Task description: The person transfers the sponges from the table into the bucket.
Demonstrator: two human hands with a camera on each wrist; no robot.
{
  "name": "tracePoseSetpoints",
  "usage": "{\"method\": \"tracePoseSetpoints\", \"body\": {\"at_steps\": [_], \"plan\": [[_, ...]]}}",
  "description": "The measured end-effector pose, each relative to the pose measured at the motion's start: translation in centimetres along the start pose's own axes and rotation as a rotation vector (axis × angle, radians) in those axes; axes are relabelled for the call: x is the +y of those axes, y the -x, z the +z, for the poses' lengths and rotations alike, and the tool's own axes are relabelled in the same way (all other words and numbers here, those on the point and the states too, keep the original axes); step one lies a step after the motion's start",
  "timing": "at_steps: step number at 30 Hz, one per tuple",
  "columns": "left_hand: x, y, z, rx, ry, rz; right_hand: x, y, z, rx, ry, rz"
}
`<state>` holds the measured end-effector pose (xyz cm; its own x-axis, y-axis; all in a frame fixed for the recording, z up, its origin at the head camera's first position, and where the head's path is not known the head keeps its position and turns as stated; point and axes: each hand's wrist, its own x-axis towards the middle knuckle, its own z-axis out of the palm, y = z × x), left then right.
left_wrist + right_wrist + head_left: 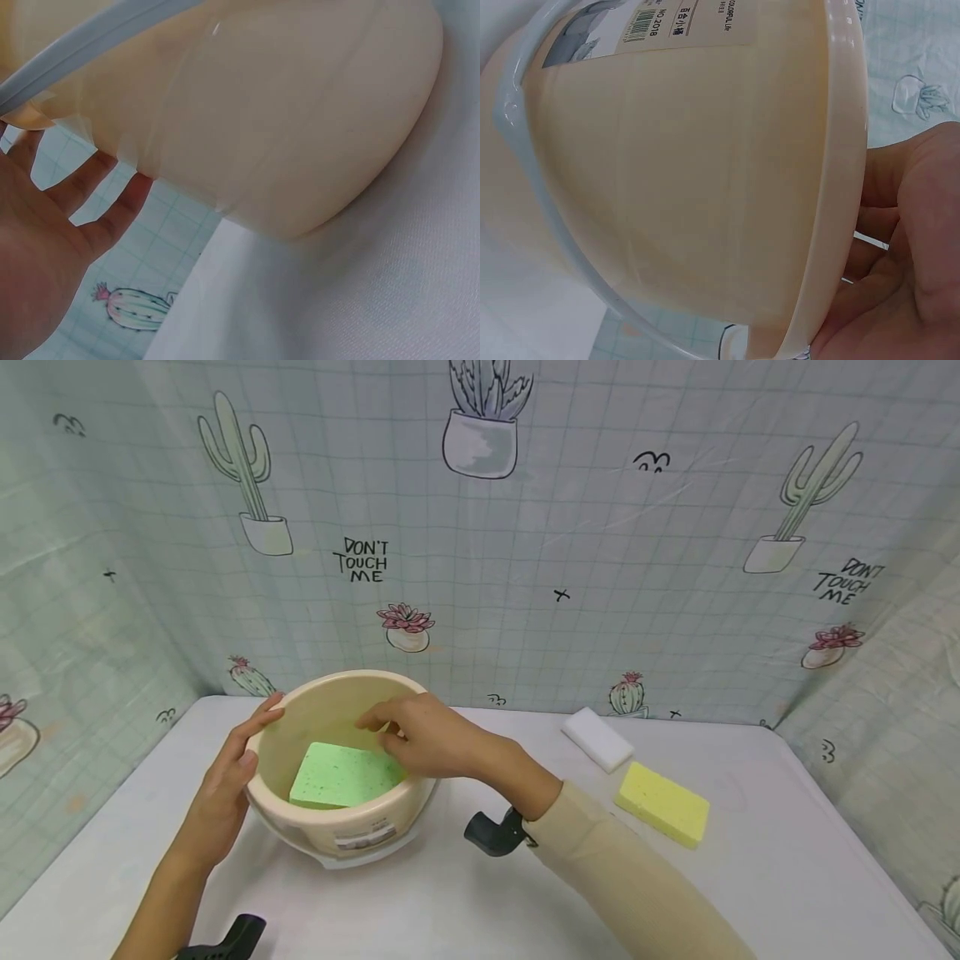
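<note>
- A cream-coloured bucket point(337, 818) stands on a white-covered table point(780, 860), its wide mouth facing up toward the person at work.
- A green sponge point(341, 777) lies inside the bucket, its speckled broad face showing below the level of the far rim.
- The person's left hand point(221, 781) steadies the bucket at its left side, fingers spread and resting against the outer wall rather than wrapped round it, as the left wrist view shows.
- The right hand point(435, 735) reaches over the bucket's right rim, its fingers bent inside the mouth, just beside the right end of the green sponge. Whether those fingers grasp the sponge cannot be told; the hand and rim hide the spot.
- A pale handle point(367, 862) hangs down around the outside of the bucket, beneath a printed label point(365, 837) on the front wall.
- To the right of the bucket, well apart from it, a yellow sponge point(663, 804) and a white block point(597, 739) lie flat on the table near each other, the white one farther back.
- A beige sleeve point(622, 868) covers the right forearm, and a cactus-print cloth point(555, 552) reading "Don't touch me" hangs behind the scene.
</note>
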<state>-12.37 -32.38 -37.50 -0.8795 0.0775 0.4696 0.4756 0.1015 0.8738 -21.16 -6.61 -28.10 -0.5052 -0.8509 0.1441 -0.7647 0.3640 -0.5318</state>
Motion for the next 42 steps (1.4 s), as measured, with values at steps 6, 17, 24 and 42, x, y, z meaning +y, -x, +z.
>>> {"method": "tracePoseSetpoints", "body": {"at_steps": [6,17,24,42], "plan": [[0.0,0.0,0.1,-0.003,0.009,0.010,0.0,0.1,0.0,0.011,0.003,-0.024],[-0.1,0.0,0.2,-0.003,0.013,0.007,0.3,0.6,-0.3,0.020,-0.021,-0.033],[0.0,0.0,0.2,-0.005,0.011,0.010,0.9,2.5,-1.8,0.070,-0.048,-0.007],[-0.2,0.0,0.0,-0.004,0.008,0.021,3.6,7.9,-4.3,0.259,0.025,-0.018]]}}
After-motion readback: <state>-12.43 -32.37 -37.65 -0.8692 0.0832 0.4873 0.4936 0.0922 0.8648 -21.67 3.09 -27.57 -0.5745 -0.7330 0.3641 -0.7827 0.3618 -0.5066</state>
